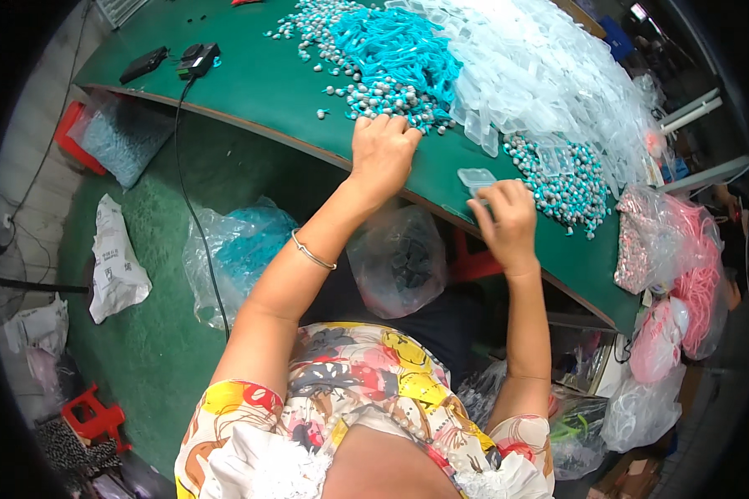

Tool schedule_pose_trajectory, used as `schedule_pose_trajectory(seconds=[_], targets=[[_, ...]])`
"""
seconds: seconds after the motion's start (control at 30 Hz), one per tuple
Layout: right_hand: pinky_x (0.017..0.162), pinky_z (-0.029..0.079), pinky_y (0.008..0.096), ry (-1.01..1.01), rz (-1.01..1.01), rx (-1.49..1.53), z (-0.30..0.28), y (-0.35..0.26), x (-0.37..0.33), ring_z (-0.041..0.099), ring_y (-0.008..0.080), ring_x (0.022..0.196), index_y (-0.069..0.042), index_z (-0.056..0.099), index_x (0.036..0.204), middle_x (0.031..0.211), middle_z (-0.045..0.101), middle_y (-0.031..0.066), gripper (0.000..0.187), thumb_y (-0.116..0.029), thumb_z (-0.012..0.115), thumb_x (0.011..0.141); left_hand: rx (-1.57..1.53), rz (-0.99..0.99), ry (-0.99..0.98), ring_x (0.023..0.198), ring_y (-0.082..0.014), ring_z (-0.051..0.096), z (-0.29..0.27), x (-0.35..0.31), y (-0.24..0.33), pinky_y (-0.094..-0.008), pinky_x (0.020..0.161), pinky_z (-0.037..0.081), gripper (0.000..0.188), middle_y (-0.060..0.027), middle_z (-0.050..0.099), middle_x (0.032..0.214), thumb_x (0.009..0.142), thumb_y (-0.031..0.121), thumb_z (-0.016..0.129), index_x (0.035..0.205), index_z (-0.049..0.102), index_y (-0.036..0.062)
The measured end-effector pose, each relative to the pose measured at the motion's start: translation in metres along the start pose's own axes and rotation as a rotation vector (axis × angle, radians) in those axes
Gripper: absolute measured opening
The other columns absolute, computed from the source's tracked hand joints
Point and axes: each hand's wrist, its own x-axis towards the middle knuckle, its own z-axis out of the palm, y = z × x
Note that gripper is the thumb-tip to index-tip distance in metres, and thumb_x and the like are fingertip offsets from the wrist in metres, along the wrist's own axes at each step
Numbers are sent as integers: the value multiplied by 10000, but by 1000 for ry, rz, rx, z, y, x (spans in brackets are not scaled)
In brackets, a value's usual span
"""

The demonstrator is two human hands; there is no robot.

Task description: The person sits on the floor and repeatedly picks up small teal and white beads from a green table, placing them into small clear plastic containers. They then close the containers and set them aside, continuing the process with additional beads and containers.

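At the front edge of the green table, my left hand (383,154) is closed, its fingers curled down at a heap of small grey-and-turquoise pieces (395,100). Whatever is between those fingertips is hidden. My right hand (508,218) has its bent fingers and thumb at the edge of a small clear plastic case (476,177), which it seems to grip by the near side. Just right of that hand lies another heap of grey-and-turquoise pieces (562,187). Turquoise cords (399,50) are piled beyond my left hand. A large mound of clear plastic cases (541,66) covers the far right.
A black adapter (198,60) with a trailing cable sits at the table's (250,66) far left. Plastic bags (398,262) hang or stand below the front edge. Bags of pink cords (697,283) crowd the right end. A red stool (96,416) stands on the floor.
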Motion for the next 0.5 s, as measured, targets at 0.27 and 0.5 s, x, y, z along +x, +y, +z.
schedule_pose_trajectory(seconds=[0.27, 0.5], targets=[[906, 353, 431, 139, 319, -68, 3, 37, -29, 600, 230, 963, -132, 688, 975, 957, 658, 34, 145, -141, 694, 830, -173, -67, -78, 759, -244, 618, -14, -13, 21, -399, 662, 382, 89, -43, 622, 806, 788, 117, 711, 835, 638, 103], [926, 330, 448, 39, 329, -334, 10, 66, -19, 587, 215, 959, -153, 709, 925, 926, 657, 4, 94, -153, 706, 831, -181, -103, -94, 755, -272, 630, -8, -12, 20, -422, 645, 418, 93, -73, 629, 776, 795, 102, 704, 883, 677, 94]])
